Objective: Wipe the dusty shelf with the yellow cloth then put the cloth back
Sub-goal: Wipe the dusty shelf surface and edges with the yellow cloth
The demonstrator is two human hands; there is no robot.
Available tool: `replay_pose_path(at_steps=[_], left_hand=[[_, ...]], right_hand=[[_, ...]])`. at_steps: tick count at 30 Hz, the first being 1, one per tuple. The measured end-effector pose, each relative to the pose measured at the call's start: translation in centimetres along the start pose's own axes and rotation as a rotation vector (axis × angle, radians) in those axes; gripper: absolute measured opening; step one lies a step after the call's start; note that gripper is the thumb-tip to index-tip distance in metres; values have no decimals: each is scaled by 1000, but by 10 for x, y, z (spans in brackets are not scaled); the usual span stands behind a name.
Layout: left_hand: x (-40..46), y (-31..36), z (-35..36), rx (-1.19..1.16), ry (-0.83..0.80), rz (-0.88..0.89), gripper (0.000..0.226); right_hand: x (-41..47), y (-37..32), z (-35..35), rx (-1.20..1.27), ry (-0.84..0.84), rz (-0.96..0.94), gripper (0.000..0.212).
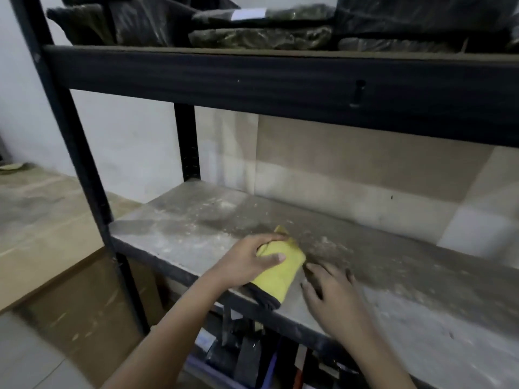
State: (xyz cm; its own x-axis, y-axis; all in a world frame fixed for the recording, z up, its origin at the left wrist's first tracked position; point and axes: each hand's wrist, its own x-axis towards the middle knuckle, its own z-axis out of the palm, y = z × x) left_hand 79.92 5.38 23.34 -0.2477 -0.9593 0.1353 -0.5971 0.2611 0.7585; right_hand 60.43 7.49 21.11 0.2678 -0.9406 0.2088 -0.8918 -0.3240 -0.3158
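Note:
A folded yellow cloth point(280, 272) with a dark edge lies at the front edge of the dusty grey shelf point(393, 265). My left hand point(250, 261) is shut on the cloth's far end, thumb on top. My right hand point(334, 293) rests flat on the shelf just right of the cloth, fingers spread, holding nothing. Pale dust and streaks cover the shelf board, thickest behind and to the right of the cloth.
The black metal rack's post point(81, 164) stands at the left, and a thick black beam point(280, 85) crosses overhead. Dark wrapped bundles point(258, 37) fill the upper shelf. Tools and boxes point(247, 352) sit below. A cardboard box point(56, 262) stands left of the rack.

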Motion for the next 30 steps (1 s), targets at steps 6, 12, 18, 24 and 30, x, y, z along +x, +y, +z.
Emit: replay_pose_path(at_steps=[6,12,18,24,30], left_hand=[[12,-5,0,571,-112,-39,63],[0,14,18,670,-158,-54,53],[10,-23,-33,782,20,-130,44],[-7,-33,-18,664,-106,49,50],[0,-97,-98,840,139,-254,62]], right_hand=[[1,-4,-1,-33,-11,70,53],[3,-8,1,-49,62,163,48],[12,-47,-2,-74,115,136,49],[36,-84,17,14,77,176,28],[39,-87,24,-6,33,234,37]])
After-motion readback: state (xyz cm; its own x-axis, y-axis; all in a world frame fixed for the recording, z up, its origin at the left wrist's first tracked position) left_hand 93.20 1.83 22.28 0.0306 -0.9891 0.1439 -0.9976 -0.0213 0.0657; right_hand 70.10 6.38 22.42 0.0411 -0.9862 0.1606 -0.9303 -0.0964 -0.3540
